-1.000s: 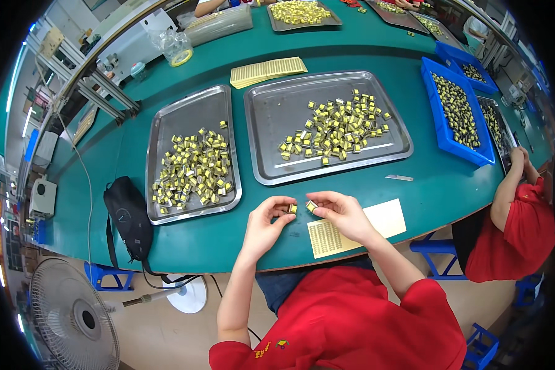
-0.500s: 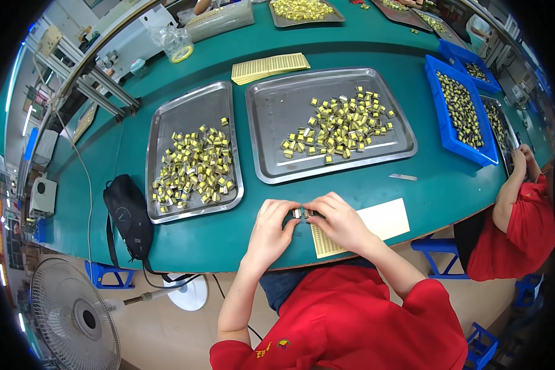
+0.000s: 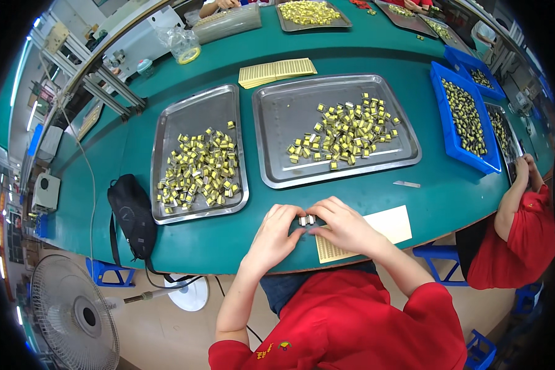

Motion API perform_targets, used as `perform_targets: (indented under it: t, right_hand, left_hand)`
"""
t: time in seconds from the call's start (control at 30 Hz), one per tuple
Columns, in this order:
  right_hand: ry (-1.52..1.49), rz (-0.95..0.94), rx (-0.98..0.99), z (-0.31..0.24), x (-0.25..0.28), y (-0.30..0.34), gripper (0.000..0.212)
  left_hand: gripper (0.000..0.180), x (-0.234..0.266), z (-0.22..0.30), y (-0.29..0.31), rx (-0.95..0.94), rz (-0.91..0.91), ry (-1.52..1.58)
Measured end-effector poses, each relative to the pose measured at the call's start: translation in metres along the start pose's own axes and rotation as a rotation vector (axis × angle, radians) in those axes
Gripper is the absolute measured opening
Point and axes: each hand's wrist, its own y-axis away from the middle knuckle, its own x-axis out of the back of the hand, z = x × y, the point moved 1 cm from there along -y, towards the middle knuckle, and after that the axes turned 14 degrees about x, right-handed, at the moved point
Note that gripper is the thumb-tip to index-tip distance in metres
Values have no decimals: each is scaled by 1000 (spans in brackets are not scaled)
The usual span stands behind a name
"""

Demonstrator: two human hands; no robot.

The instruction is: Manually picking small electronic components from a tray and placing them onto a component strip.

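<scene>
Above the table's near edge, my left hand (image 3: 276, 233) and my right hand (image 3: 344, 227) face each other with fingers pinched. Between their fingertips are small silvery-and-dark transformer parts (image 3: 307, 220), side by side and seemingly touching; the fingers partly cover them. Under my right hand and wrist lies a pale yellow sheet (image 3: 388, 224), with rows of small marks on its left part. Beyond my hands are two metal trays, the left one (image 3: 171, 126) and the wider right one (image 3: 274, 123). Both hold heaps of small yellow-taped transformers (image 3: 202, 166).
A craft-knife-like blade (image 3: 407, 184) lies right of my hands. A black bag (image 3: 131, 216) sits at the left edge, above a fan (image 3: 77, 314). Stacked yellow sheets (image 3: 276, 71) lie behind the trays. At right, a blue bin (image 3: 453, 151) of parts stands near a co-worker in red (image 3: 518, 240).
The small parts, apart between my two hands before, are now together at my fingertips. The whole view has shifted slightly, with the trays lower and further right in it.
</scene>
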Motion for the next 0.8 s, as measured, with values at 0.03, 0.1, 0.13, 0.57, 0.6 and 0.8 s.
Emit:
perform_targets:
  t: [0.03,0.1,0.13,0.57,0.6,0.8]
  right_hand:
    - [-54,-60,11,2,5,-4,33]
    - [49,-33,7,14,16,-15,32]
    - [148,-9,0,23,22,-22,30]
    - [491,247,176,93,8,-79,22]
    - [453,249,179,92,9,-79,22]
    - [-49,238,-115,49,36,-53,22]
  left_hand:
    - [29,3,1,-2,-22,-35,-5]
    - [29,14,6,-12,-9,-35,59]
    - [29,18,8,-21,8,-40,125]
    - [30,-17,-18,-108,201,428,-165]
    - [30,-15,-16,-106,222,406,-121]
    - [25,-1,0,-65,393,85,549]
